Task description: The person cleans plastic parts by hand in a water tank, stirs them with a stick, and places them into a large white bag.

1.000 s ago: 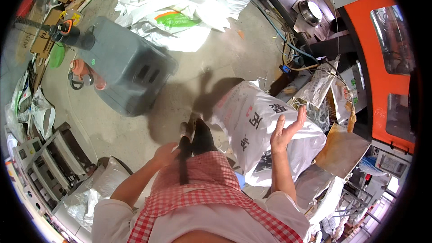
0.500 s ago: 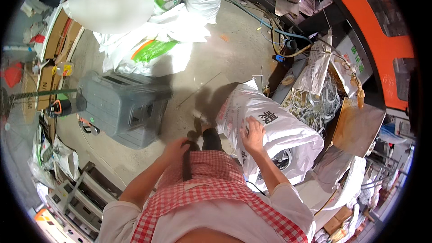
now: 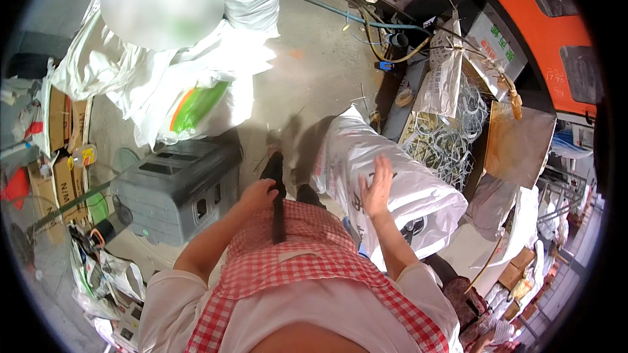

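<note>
My left hand (image 3: 256, 196) is by the front of my red-checked apron (image 3: 307, 235), its fingers curled beside a dark strip running down the cloth. Its fingertips are partly hidden, and what they close on cannot be made out. Over a large white woven sack (image 3: 418, 189) on my right, my right hand (image 3: 377, 189) is raised with its fingers stretched out and nothing in it. The sack leans on its side with its mouth toward me, and something dark and coiled shows inside it.
A grey plastic bin (image 3: 176, 189) stands left, below white sacks (image 3: 248, 0). At right, a box of tangled clear strips (image 3: 458, 137) sits beside an orange machine (image 3: 543, 33). Hoses (image 3: 418, 52) cross the floor ahead. A person's patterned clothing (image 3: 477, 307) shows at lower right.
My right hand has lifted off the sack, its fingers straightening upward. My left hand remains near the apron front. My legs have shifted, and the view has turned and moved a little.
</note>
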Demonstrator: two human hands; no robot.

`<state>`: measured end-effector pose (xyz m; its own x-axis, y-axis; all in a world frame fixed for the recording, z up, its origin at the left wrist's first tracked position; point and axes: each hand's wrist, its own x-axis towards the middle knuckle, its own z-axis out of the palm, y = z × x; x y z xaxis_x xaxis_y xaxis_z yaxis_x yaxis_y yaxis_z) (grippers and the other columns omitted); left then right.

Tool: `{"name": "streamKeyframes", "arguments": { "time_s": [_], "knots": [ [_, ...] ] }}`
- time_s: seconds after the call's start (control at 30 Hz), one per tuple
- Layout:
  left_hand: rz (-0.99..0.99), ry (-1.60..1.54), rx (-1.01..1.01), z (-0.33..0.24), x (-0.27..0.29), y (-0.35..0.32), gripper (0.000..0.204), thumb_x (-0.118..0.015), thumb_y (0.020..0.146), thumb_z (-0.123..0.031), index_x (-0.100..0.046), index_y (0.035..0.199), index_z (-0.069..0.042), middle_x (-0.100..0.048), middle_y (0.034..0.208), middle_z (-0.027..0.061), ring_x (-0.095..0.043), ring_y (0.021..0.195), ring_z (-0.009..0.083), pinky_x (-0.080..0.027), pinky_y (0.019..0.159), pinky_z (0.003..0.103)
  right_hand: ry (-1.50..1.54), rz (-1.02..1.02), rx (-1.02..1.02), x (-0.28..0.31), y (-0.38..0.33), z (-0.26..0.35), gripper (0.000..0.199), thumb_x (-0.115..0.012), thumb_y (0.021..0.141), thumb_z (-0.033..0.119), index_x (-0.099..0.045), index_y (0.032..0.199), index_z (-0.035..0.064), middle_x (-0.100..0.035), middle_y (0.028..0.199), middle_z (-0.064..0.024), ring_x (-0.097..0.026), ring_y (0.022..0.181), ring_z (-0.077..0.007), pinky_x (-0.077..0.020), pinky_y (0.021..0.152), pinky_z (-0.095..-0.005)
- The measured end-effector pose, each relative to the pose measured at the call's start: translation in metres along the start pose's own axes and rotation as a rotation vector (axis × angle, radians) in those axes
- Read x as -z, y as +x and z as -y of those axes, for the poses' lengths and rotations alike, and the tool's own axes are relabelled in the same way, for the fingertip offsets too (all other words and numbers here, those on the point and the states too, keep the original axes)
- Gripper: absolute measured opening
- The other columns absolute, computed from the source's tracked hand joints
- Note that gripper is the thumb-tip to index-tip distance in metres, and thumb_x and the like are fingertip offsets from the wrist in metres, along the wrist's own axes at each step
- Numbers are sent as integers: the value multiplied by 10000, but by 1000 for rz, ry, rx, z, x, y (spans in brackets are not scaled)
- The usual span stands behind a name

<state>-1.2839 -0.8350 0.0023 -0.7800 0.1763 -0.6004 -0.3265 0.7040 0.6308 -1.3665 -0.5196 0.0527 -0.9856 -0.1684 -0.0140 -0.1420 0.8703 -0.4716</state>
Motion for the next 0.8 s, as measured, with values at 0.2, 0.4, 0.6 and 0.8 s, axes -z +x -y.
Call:
{"name": "streamKeyframes", "arguments": {
  "time_s": [0.2, 0.4, 0.6, 0.8],
  "knots": [
    [72, -71, 116, 25, 20, 65, 371, -562, 831, -242, -538, 1117, -8, -599, 1030, 182, -572, 949, 332, -449, 802, 399, -67, -377, 13, -28, 141, 4, 725, -584, 822, 244, -188, 1358, -41, -177, 1412, -252, -113, 1312, -446, -126, 1059, -512],
    [-86, -198, 144, 89, -12, 115, 330, -570, 841, -190, -547, 1105, 7, -607, 1015, 184, -605, 895, 298, -469, 763, 355, -79, -684, 90, -98, 251, -27, 775, -501, 872, 397, -107, 1379, -37, -70, 1446, -236, -1, 1336, -414, -37, 1067, -494],
    [-150, -401, 359, 121, -23, 174, 282, -570, 842, -117, -556, 1092, 11, -625, 989, 134, -604, 884, 183, -462, 763, 289, -67, -1007, 135, -164, 311, -68, 710, -386, 924, 408, -68, 1386, -27, -46, 1459, -190, -6, 1359, -287, -18, 1096, -401],
    [-282, -532, 429, 172, -38, 208, 223, -531, 851, -54, -565, 1056, 27, -615, 957, 88, -576, 878, 147, -449, 773, 261, -441, -695, -321, -244, 336, -148, 644, -353, 941, 366, -118, 1372, -50, -139, 1442, -185, -159, 1311, -282, -118, 1084, -362]
  ]
}}
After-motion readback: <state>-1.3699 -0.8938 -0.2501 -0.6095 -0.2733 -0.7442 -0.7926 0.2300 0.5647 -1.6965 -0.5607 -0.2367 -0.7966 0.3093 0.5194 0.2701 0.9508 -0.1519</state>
